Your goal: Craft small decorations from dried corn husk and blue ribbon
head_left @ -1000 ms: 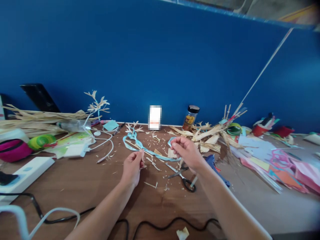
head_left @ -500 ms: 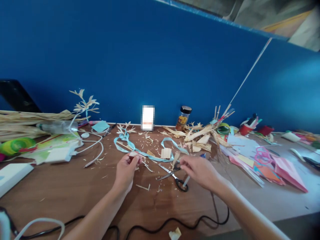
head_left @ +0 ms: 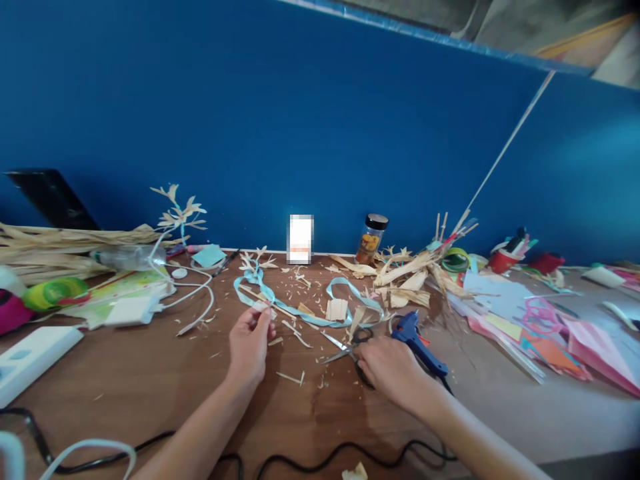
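My left hand [head_left: 253, 340] is closed in a pinch on a small pale piece of husk [head_left: 261, 306], above the table left of centre. My right hand [head_left: 393, 370] is low over the black-handled scissors [head_left: 345, 351], fingers curled down at the handles. It covers part of the handles, and what its fingertips grip is hidden. The scissors lie with their blades apart. Just beyond my right hand lies a blue glue gun [head_left: 420, 343]. Light blue ribbon [head_left: 300, 315] loops across the table behind the hands, by a small husk flower [head_left: 257, 259].
Husk scraps litter the brown table [head_left: 175, 387]. A lidded jar [head_left: 370, 239] and a husk bundle [head_left: 410, 277] stand at the back. Coloured papers [head_left: 555, 347] lie right; a white power strip [head_left: 37, 360] lies left. A black cable [head_left: 320, 460] crosses the front edge.
My right hand has come down to the scissors' handles, covering a pale stick there and uncovering the glue gun. My left hand keeps its pinch. The view has shifted slightly.
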### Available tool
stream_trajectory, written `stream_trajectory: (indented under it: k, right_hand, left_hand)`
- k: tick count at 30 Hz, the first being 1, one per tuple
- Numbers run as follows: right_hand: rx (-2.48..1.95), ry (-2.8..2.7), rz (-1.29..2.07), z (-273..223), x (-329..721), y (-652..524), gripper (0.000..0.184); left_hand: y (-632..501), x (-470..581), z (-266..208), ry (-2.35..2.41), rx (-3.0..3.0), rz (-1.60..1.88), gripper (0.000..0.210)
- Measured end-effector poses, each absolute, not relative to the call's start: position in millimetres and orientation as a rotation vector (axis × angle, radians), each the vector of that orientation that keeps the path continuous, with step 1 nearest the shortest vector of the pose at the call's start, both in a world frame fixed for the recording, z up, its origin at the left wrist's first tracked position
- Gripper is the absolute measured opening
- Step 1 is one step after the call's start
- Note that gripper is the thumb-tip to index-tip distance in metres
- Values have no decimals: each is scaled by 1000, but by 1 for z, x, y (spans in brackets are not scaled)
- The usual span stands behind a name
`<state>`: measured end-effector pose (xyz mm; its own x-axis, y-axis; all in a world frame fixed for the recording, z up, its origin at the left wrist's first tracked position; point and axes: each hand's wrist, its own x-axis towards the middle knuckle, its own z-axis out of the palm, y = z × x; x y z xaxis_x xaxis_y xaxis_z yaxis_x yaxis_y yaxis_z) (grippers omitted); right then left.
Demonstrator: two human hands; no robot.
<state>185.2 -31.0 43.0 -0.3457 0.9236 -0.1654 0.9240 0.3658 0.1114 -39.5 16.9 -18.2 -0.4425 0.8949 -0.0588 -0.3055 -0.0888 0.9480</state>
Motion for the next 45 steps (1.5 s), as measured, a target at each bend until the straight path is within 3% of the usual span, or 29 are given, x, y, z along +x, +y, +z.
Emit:
stream_trajectory:
  k: [12, 14, 19, 22, 32, 37, 42, 45]
  right_hand:
    - [1755, 2555, -328, 42, 188, -24, 19]
    - [1772, 2649, -634, 41, 193, -19, 16]
    - [1615, 2567, -1891, 50, 200, -13, 9]
    - [1569, 2556, -2149, 61, 193, -18, 9]
    - [1618, 2869, -2093, 54, 159, -18, 15]
    - [1587, 2989, -1682, 47, 153, -15, 7]
    - [1633, 2954, -1662, 43, 155, -8, 11]
    - [1872, 2947, -1461, 41, 156, -4, 13]
  left_hand:
    - [19, -41, -21, 1274, 723, 1694, 35]
    - [19, -41, -21, 1268, 725, 1686, 35]
    - [18, -39, -20, 1235, 737, 1625, 36]
    - [18, -39, -20, 1191, 764, 1590, 35]
    - [10, -34, -14, 981, 820, 1394, 21]
    - [8, -33, -11, 890, 869, 1305, 19]
    - [8, -32, -7, 850, 819, 1278, 18]
    - [9, -32, -10, 869, 747, 1273, 25]
